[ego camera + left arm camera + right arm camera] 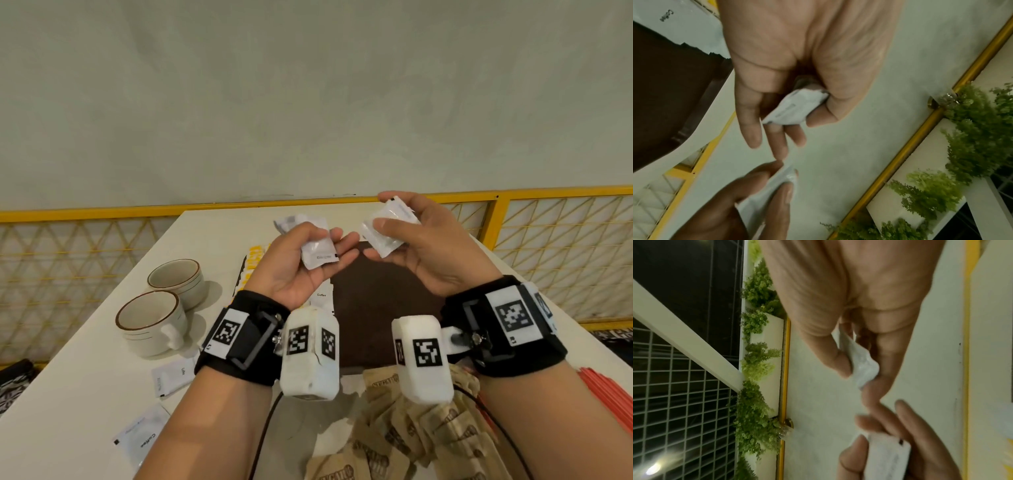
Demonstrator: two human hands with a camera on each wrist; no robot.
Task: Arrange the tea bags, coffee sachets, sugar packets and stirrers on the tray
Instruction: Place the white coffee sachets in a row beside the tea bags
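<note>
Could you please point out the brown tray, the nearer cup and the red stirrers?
brown tray [380, 308]: head view, bare middle of its surface.
nearer cup [137, 334]: head view, outer wall facing the camera.
red stirrers [606, 387]: head view, middle of the bundle at the right edge.

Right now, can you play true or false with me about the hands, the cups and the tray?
1. Both hands hold white packets. True: the left hand grips white sachets and the right hand pinches a white sachet.
2. Three cups sit on the table. False: there are two cups, both left of the hands.
3. The tray is bright yellow. False: the tray is dark brown.
4. Brown packets lie in a pile near the person. True.
5. The hands are resting flat on the table. False: both are raised above the tray.
</note>
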